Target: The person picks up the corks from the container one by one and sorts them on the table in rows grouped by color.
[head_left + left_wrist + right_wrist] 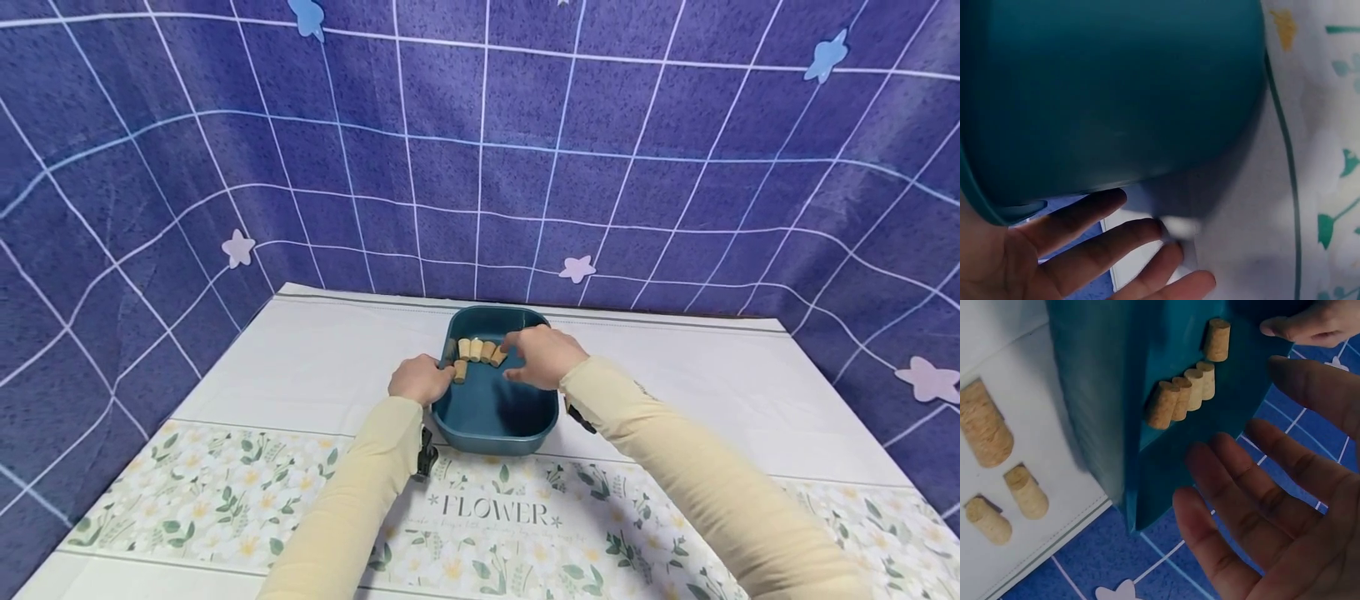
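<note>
A dark teal plastic tub (491, 445) stands on the table with several tapered corks inside. Most of these corks (1194, 389) form a slanting row near the far end, side by side, and a single cork (460, 372) lies by the left wall. My left hand (420, 380) holds the tub's left side, thumb over the rim and fingers (1107, 247) along the outer wall. Over the tub's right part hovers my right hand (547, 357), fingers spread and loosely bent, nothing in them. Its fingertips overlap the row's right end in the head view.
Outside the tub, three corks lie on the table in the right wrist view: one larger cork (985, 425) and two paler small ones (1026, 494). A flower-printed cloth (225, 487) covers the table. Purple gridded curtain (450, 167) surrounds the back and sides.
</note>
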Tool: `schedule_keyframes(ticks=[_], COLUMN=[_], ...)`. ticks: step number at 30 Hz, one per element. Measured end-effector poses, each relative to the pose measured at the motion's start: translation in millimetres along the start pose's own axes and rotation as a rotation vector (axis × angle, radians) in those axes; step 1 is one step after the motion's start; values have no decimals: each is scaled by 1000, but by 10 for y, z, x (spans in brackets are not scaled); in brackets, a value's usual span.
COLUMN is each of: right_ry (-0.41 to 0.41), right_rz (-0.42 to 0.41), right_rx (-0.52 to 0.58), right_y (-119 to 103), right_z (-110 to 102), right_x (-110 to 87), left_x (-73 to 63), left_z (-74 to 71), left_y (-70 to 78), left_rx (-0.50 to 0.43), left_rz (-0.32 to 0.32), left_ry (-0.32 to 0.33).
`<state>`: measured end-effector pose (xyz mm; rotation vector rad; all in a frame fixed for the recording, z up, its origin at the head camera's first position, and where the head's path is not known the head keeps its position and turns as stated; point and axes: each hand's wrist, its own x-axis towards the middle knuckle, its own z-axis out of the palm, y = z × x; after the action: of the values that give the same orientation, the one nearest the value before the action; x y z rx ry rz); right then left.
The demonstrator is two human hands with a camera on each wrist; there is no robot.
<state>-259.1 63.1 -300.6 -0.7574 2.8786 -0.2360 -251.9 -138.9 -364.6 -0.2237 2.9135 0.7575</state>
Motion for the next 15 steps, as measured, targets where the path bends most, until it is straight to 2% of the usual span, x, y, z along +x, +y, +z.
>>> schedule_keyframes(ticks=[8,15], right_ry=[-12,-7], right_rz=[-22,-24], right_rx=[-52,-37], right_y=[-126,-189], right_z=[45,34], right_x=[128,217], left_x=[4,-1], left_z=[-13,-9], left_y=[24,60], left_rx=[28,78], left_rz=[-28,-29], left_ry=[-25,-4])
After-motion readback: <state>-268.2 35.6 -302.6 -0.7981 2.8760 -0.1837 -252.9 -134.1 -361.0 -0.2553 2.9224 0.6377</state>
